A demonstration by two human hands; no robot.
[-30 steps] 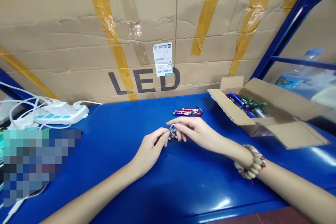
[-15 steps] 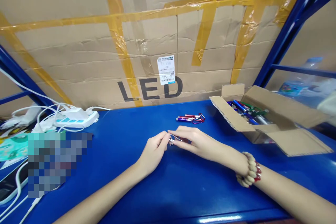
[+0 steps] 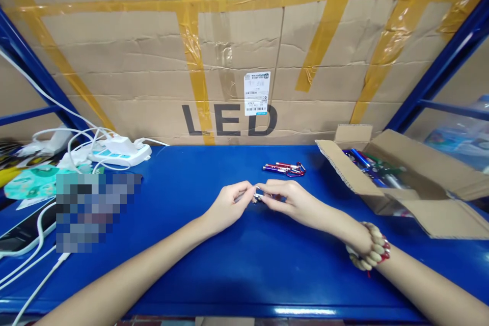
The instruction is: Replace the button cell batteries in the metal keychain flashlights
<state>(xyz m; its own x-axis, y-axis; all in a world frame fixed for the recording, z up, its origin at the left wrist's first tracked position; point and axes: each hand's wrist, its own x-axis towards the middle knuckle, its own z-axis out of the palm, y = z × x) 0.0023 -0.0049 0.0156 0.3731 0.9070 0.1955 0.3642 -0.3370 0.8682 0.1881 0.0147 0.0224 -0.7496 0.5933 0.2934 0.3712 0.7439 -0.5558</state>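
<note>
My left hand [image 3: 231, 204] and my right hand [image 3: 292, 199] meet over the middle of the blue table [image 3: 244, 265]. Both pinch one small metal keychain flashlight [image 3: 259, 195] between thumb and fingertips, fingers closed. Most of the little flashlight is hidden by my fingers. A beaded bracelet [image 3: 367, 252] circles my right wrist. Just behind my right hand lie a few red keychain flashlights [image 3: 284, 168] on the table.
An open cardboard box [image 3: 401, 183] with several coloured flashlights stands at the right. A white power strip [image 3: 122, 153] with cables lies at the back left, a blurred patch [image 3: 93, 211] beside it. A large taped "LED" carton [image 3: 237, 61] walls the back.
My hands have closed in on the small flashlight, fingertips now touching around it. The view has shifted a little to the left and up.
</note>
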